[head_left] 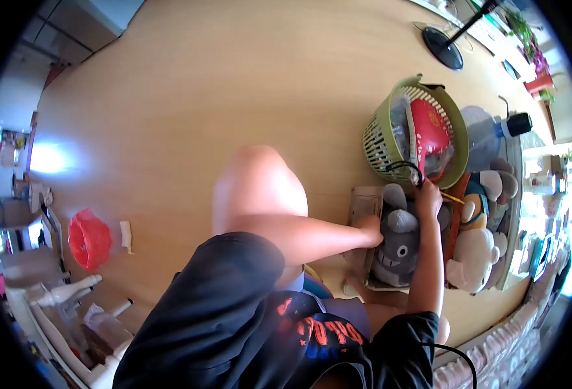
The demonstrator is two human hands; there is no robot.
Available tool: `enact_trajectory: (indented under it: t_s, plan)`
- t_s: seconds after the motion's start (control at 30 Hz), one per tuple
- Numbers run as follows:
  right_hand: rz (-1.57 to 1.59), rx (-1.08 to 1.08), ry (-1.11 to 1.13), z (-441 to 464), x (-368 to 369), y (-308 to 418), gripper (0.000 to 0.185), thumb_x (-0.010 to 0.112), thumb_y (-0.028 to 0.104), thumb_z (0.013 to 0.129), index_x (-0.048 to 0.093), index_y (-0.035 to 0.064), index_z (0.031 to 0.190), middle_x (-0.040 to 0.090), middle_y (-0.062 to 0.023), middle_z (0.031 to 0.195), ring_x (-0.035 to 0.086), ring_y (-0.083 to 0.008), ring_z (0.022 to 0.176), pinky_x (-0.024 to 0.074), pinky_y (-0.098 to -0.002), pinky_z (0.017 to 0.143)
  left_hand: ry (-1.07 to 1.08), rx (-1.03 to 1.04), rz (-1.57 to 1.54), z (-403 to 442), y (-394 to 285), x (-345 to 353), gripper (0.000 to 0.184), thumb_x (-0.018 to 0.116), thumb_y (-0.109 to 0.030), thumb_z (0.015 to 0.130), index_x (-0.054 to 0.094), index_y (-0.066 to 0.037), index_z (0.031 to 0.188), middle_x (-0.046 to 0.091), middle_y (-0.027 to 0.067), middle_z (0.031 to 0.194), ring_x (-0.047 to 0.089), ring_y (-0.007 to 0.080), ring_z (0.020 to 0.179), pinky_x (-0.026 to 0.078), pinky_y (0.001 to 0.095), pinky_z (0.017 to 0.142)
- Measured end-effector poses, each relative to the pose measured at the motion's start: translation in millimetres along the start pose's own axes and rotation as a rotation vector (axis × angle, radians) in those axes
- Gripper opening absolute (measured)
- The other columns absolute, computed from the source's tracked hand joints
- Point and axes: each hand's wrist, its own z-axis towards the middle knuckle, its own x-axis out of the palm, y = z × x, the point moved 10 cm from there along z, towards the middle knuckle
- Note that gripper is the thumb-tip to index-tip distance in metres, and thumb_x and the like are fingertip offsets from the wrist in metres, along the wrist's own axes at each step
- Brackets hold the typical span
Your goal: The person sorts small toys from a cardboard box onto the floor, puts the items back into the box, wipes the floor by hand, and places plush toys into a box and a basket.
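My left hand reaches across to the edge of a cardboard box, its fingers closed at the rim. In the box sits a grey plush toy with a white-toothed grin and round eyes. Above the toy, my right hand is closed on a black looped cord at the near rim of a green plastic basket. The basket holds a red packet and clear plastic wrapping. A thin yellow stick lies just right of my right hand.
More plush toys, one cream-coloured, sit to the right of the box. A large clear water bottle with a black pump stands behind them. At the left are a red plastic bag and a white roll. A black stand base is at upper right.
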Motion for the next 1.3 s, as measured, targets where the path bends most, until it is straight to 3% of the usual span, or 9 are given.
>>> enact_trajectory:
  t_s: [0.43, 0.57, 0.6, 0.63, 0.8, 0.9, 0.97, 1.1, 1.3]
  plan:
    - [0.079, -0.258, -0.167, 33.9, 39.9, -27.1, 0.042, 0.061, 0.022, 0.089, 0.055, -0.0048, 0.121, 0.063, -0.0281, 0.104, 0.060, -0.0445, 0.094, 0.0477, -0.0479, 0.078, -0.459, -0.018, -0.223, 38.9, 30.6, 27.7, 0.021, 0.060, -0.014, 0.079, 0.069, 0.000, 0.090, 0.067, 0.0226, 0.102, 0.065, 0.0378, 0.098, 0.051, 0.0457, 0.083]
    - [0.153, -0.219, 0.086, 47.0, 48.4, -35.3, 0.041, 0.058, 0.023, 0.092, 0.054, -0.0059, 0.120, 0.062, -0.0277, 0.105, 0.059, -0.0420, 0.100, 0.0470, -0.0442, 0.081, -0.552, -0.041, -0.231, 56.1, 31.8, 44.7, 0.018, 0.055, -0.007, 0.081, 0.068, 0.002, 0.089, 0.066, 0.0237, 0.103, 0.064, 0.0393, 0.099, 0.051, 0.0453, 0.081]
    - [0.012, -0.258, 0.103, 12.1, 13.5, -16.4, 0.058, 0.067, 0.037, 0.085, 0.054, -0.0004, 0.127, 0.067, -0.0253, 0.103, 0.065, -0.0379, 0.087, 0.0526, -0.0423, 0.074, -0.580, 0.074, -0.152, 16.4, 19.1, 28.9, 0.016, 0.055, -0.003, 0.079, 0.067, 0.002, 0.088, 0.066, 0.0239, 0.101, 0.064, 0.0404, 0.098, 0.051, 0.0456, 0.079]
    - [0.086, -0.560, -0.024, -6.7, -1.7, -2.1, 0.049, 0.061, 0.029, 0.091, 0.053, -0.0016, 0.128, 0.066, -0.0248, 0.105, 0.063, -0.0407, 0.087, 0.0525, -0.0429, 0.073, -0.657, 0.060, -0.166, 8.5, 26.0, 22.3, 0.016, 0.054, -0.004, 0.080, 0.067, 0.002, 0.088, 0.066, 0.0239, 0.100, 0.064, 0.0406, 0.097, 0.051, 0.0463, 0.079]
    - [0.263, -0.649, -0.138, -153.1, -116.1, 80.6, 0.043, 0.060, 0.019, 0.091, 0.054, -0.0064, 0.125, 0.063, -0.0277, 0.113, 0.061, -0.0394, 0.103, 0.0489, -0.0406, 0.089, -0.865, -0.062, -0.391, 15.7, 44.1, 40.7, 0.022, 0.044, -0.009, 0.087, 0.065, -0.003, 0.091, 0.064, 0.0238, 0.100, 0.063, 0.0395, 0.095, 0.049, 0.0470, 0.079]
    - [0.401, -0.793, 0.311, -226.2, -123.1, 128.8, 0.044, 0.060, 0.019, 0.090, 0.054, -0.0045, 0.127, 0.058, -0.0243, 0.125, 0.055, -0.0375, 0.116, 0.0438, -0.0416, 0.097, -0.999, -0.067, -0.596, -61.0, 34.5, 29.2, 0.017, 0.048, -0.013, 0.089, 0.062, -0.003, 0.087, 0.065, 0.0214, 0.097, 0.062, 0.0364, 0.090, 0.048, 0.0443, 0.075]
    - [-0.155, -1.155, 0.186, -255.5, -86.0, 126.9, 0.042, 0.058, 0.022, 0.092, 0.054, -0.0016, 0.127, 0.059, -0.0215, 0.124, 0.054, -0.0380, 0.117, 0.0430, -0.0415, 0.098, -0.977, -0.043, -0.612, -75.8, 36.4, 34.7, 0.016, 0.049, -0.013, 0.089, 0.061, -0.003, 0.087, 0.064, 0.0209, 0.095, 0.062, 0.0353, 0.089, 0.047, 0.0436, 0.074]
    - [0.298, -0.989, 0.530, -290.2, -80.1, 104.7, 0.046, 0.057, 0.025, 0.095, 0.050, 0.0037, 0.135, 0.054, -0.0250, 0.130, 0.052, -0.0359, 0.121, 0.0408, -0.0421, 0.099, -0.958, 0.063, -0.643, -108.0, 33.6, 41.9, 0.014, 0.051, -0.013, 0.089, 0.060, -0.003, 0.086, 0.064, 0.0197, 0.093, 0.061, 0.0332, 0.086, 0.046, 0.0421, 0.073]
    - [0.442, -1.054, 0.294, -318.6, -116.8, 111.4, 0.036, 0.054, 0.018, 0.095, 0.055, -0.0082, 0.120, 0.062, -0.0252, 0.112, 0.059, -0.0402, 0.103, 0.0463, -0.0423, 0.088, -0.955, 0.323, -0.716, -160.6, 9.4, 49.3, 0.013, 0.054, -0.013, 0.088, 0.058, -0.002, 0.084, 0.063, 0.0181, 0.089, 0.060, 0.0300, 0.082, 0.045, 0.0399, 0.070]
